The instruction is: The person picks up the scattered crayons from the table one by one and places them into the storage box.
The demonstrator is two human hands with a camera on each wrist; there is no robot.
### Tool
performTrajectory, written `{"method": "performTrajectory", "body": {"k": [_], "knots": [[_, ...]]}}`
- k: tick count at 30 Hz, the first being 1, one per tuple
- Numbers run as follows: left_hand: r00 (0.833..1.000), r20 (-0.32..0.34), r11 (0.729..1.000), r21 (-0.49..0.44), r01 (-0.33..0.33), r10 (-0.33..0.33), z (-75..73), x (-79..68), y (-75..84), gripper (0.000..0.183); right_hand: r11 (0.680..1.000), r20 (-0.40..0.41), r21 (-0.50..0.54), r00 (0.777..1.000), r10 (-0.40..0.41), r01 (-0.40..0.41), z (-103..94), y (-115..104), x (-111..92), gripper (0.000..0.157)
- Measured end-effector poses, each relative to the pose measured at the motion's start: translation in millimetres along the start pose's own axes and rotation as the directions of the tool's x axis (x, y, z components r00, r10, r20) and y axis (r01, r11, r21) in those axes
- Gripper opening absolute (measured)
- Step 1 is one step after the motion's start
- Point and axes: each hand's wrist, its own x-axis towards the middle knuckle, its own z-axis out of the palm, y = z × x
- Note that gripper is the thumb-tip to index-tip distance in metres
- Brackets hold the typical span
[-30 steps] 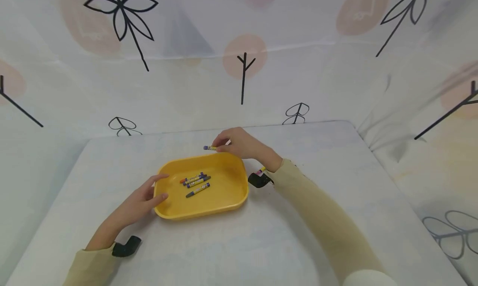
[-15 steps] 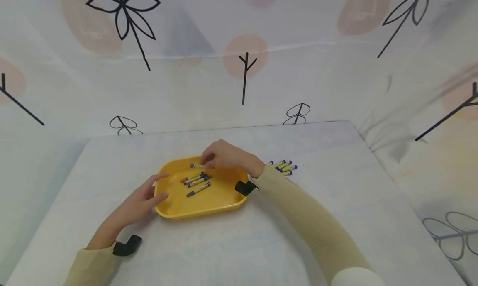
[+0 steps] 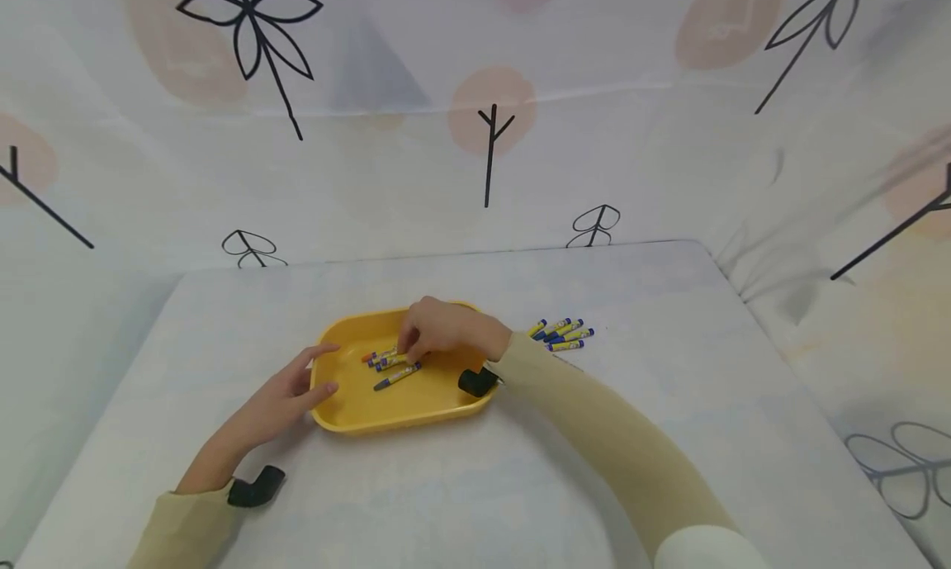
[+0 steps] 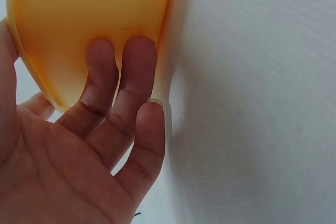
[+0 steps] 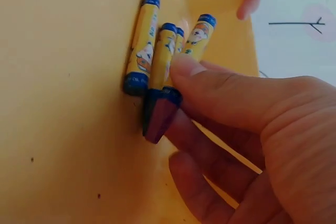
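My right hand (image 3: 438,328) is down inside the yellow tray (image 3: 416,416). Its thumb and fingers pinch a crayon (image 5: 199,35) with a yellow wrapper, blue bands and a purple tip. Several more crayons (image 5: 143,40) lie on the tray floor right beside and under that one; one with a grey tip (image 3: 396,376) lies slightly apart in the head view. At the tray's left end, my left hand (image 3: 271,404) grips the rim, thumb and index finger over the edge. The left wrist view shows its other fingers (image 4: 139,61) bent against the outer wall.
To the right of the tray, several crayons (image 3: 565,331) lie in a loose bunch on the white-covered table (image 3: 669,404), partly behind the right sleeve (image 3: 587,420). A printed cloth (image 3: 416,156) hangs behind the table. Dark wrist cameras (image 3: 256,487) sit at both cuffs.
My right hand has carried the purple crayon from above the tray's far rim down and left onto the crayons inside. The crayon bunch at right has come into view. The left hand stays put.
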Motion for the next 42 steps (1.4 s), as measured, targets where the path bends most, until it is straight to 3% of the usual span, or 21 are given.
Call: {"method": "performTrajectory", "body": {"k": [11, 18, 24, 31, 36, 42], "knots": [[1.0, 0.003, 1.0, 0.002, -0.008, 0.008, 0.6, 1.6, 3.9, 0.064, 1.0, -0.029, -0.006, 1.0, -0.011, 0.01, 7.5, 4.9, 4.3, 0.01], [1.0, 0.001, 1.0, -0.007, -0.015, 0.015, -0.4, 2.0, 1.0, 0.063, 0.994, -0.071, 0.107, 0.997, 0.009, -0.001, 3.9, 4.9, 2.6, 0.014], [1.0, 0.001, 1.0, -0.007, -0.012, 0.012, -0.9, 0.0, 1.2, 0.064, 0.974, -0.159, 0.217, 0.987, -0.026, 0.06, -15.0, 0.8, -10.1, 0.021], [1.0, -0.012, 1.0, 0.007, -0.005, 0.005, -0.4, -1.3, 0.3, 0.065, 0.962, -0.256, 0.255, 0.966, -0.032, 0.1, -36.8, 8.0, -44.0, 0.025], [1.0, -0.01, 1.0, -0.008, -0.004, 0.004, 1.2, -2.2, 1.1, 0.064, 0.96, -0.315, 0.278, 0.947, 0.065, 0.027, -47.3, 24.4, -83.4, 0.023], [1.0, -0.013, 1.0, 0.001, -0.002, 0.002, 2.1, -2.5, 3.8, 0.063, 0.96, -0.397, 0.249, 0.891, 0.219, -0.125, -44.9, 69.2, -135.7, 0.021]]}}
